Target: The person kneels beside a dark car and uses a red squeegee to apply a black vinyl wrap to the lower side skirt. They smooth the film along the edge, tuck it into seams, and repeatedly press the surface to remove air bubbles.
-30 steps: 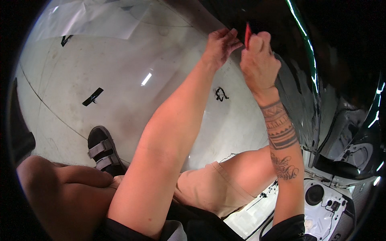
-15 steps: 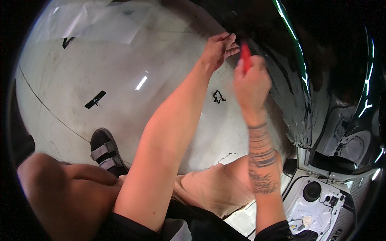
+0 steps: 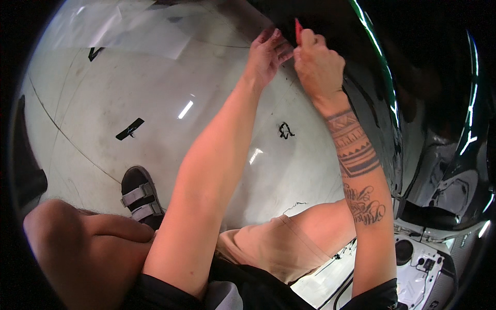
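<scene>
At the far side of the scene, the right hand (image 3: 318, 64) is curled tight around a slim red tool (image 3: 298, 31), its tip poking up against the glossy black car body panel (image 3: 377, 88). Just to its left, the left hand (image 3: 266, 57) presses bent fingertips to the panel's edge. Below lies a pale grey concrete floor (image 3: 155, 88) with a black tape strip (image 3: 129, 128).

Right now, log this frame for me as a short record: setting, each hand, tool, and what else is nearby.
setting: person crouched on a pale glossy floor beside a glossy black body panel
left hand: fingers at the panel's edge, close beside the right hand
right hand: closed around a slim red tool, tip up at the panel
nearby: black strapped sandal, black tape strip, clear film sheet on the floor
</scene>
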The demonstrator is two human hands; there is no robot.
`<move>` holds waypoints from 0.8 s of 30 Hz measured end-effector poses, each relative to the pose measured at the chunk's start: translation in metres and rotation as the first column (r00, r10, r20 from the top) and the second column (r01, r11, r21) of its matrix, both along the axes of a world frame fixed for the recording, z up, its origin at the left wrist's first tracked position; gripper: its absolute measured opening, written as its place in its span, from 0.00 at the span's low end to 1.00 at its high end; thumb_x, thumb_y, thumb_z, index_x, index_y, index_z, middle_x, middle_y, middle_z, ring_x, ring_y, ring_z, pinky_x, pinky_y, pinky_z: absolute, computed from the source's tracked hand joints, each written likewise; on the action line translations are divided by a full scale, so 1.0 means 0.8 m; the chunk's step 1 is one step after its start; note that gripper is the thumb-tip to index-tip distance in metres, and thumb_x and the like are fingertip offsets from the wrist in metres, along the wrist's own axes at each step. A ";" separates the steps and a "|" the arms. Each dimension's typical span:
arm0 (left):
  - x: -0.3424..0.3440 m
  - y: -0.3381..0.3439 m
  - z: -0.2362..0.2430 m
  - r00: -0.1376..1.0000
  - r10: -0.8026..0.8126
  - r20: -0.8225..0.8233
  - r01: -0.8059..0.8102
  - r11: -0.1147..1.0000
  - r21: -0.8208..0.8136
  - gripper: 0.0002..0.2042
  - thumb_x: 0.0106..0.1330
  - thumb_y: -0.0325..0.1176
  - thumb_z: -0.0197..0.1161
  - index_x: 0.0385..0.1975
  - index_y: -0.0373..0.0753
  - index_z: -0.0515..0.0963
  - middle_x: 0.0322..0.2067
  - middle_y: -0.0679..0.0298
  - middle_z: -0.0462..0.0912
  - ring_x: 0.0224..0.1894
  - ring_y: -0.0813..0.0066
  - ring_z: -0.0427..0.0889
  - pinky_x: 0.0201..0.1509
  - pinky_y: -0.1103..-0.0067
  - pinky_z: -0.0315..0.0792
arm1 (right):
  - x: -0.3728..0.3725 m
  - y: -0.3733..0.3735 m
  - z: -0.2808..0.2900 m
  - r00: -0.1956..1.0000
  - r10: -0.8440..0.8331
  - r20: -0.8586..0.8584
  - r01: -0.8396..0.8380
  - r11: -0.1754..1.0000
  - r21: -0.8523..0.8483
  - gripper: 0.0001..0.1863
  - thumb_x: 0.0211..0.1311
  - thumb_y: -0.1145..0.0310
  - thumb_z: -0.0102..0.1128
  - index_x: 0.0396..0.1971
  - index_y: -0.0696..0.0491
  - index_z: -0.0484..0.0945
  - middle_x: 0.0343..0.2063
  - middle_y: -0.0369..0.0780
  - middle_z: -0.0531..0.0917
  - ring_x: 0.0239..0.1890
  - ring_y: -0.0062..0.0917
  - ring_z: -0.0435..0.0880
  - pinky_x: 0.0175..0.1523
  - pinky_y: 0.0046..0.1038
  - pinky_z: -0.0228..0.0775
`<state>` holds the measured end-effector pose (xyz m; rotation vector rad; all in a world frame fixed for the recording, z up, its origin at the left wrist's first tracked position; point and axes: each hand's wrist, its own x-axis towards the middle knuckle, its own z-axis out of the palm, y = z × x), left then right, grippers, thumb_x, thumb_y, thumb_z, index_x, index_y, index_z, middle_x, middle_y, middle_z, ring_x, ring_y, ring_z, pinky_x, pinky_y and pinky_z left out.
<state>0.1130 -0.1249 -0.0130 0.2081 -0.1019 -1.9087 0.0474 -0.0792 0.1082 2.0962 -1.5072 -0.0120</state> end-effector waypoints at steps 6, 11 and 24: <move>0.006 -0.007 0.004 0.999 -0.022 -0.034 0.022 0.999 0.025 0.11 0.67 0.37 0.61 0.44 0.44 0.70 0.31 0.72 0.72 0.40 0.74 0.75 0.45 0.71 0.69 | -0.013 0.053 0.019 0.999 -0.002 0.034 -0.002 0.991 0.131 0.07 0.59 0.67 0.56 0.33 0.52 0.68 0.27 0.41 0.79 0.21 0.40 0.83 0.22 0.37 0.74; 0.010 -0.009 0.014 1.000 -0.017 0.001 0.017 1.000 -0.022 0.09 0.64 0.35 0.65 0.42 0.47 0.74 0.41 0.71 0.81 0.45 0.71 0.77 0.51 0.69 0.67 | -0.036 0.093 0.042 0.993 -0.052 0.109 0.047 0.998 0.047 0.10 0.63 0.64 0.57 0.30 0.52 0.68 0.26 0.41 0.78 0.19 0.38 0.81 0.21 0.36 0.72; -0.008 -0.012 0.016 0.996 0.054 -0.075 -0.049 0.997 0.060 0.07 0.70 0.35 0.56 0.41 0.41 0.75 0.43 0.62 0.81 0.45 0.64 0.80 0.47 0.65 0.74 | -0.023 0.032 0.067 0.988 0.067 0.139 -0.066 0.998 -0.011 0.09 0.65 0.64 0.55 0.31 0.53 0.70 0.22 0.44 0.81 0.19 0.41 0.81 0.21 0.36 0.73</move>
